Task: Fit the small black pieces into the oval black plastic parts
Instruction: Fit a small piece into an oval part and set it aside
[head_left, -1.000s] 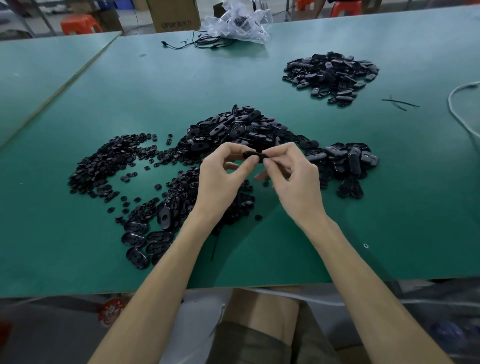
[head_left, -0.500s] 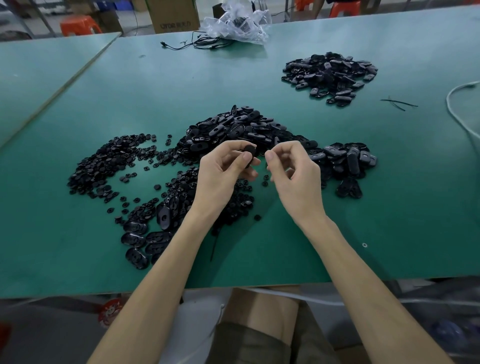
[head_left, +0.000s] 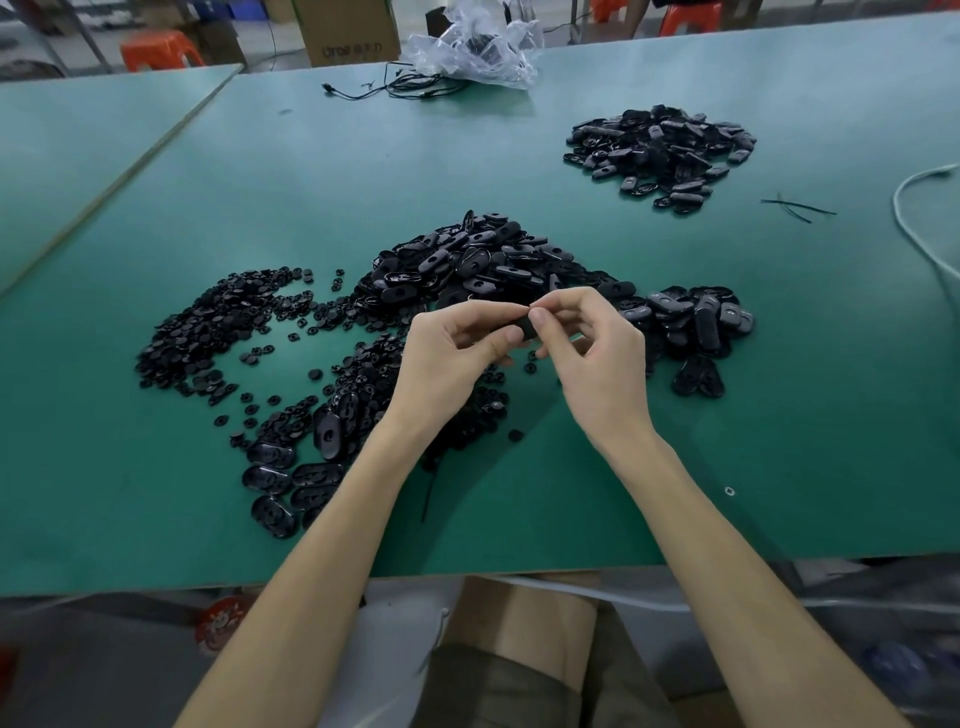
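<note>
Fitting now: left hand (head_left: 457, 358) grips an oval black plastic part (head_left: 525, 330); right hand (head_left: 597, 358) pinches its right end.
Next move: likely a firm, aligned press.

The surface (head_left: 727, 389) is plain dark green, without any pattern. The oval black plastic parts (head_left: 467, 265) heaped at the centre are glossy black, and the single oval part (head_left: 527, 328) just below them is the same black. The small black pieces (head_left: 208, 327) at 9 o'clock look duller black. The second heap (head_left: 665, 150) at 1 o'clock is black also. At 11 o'clock is an orange stool (head_left: 156, 49), at 12 o'clock a brown box (head_left: 348, 31) with grey letters and a clear bag (head_left: 478, 52). The cable (head_left: 914, 228) at 3 o'clock is white. The shorts (head_left: 493, 686) at 6 o'clock are olive.
</note>
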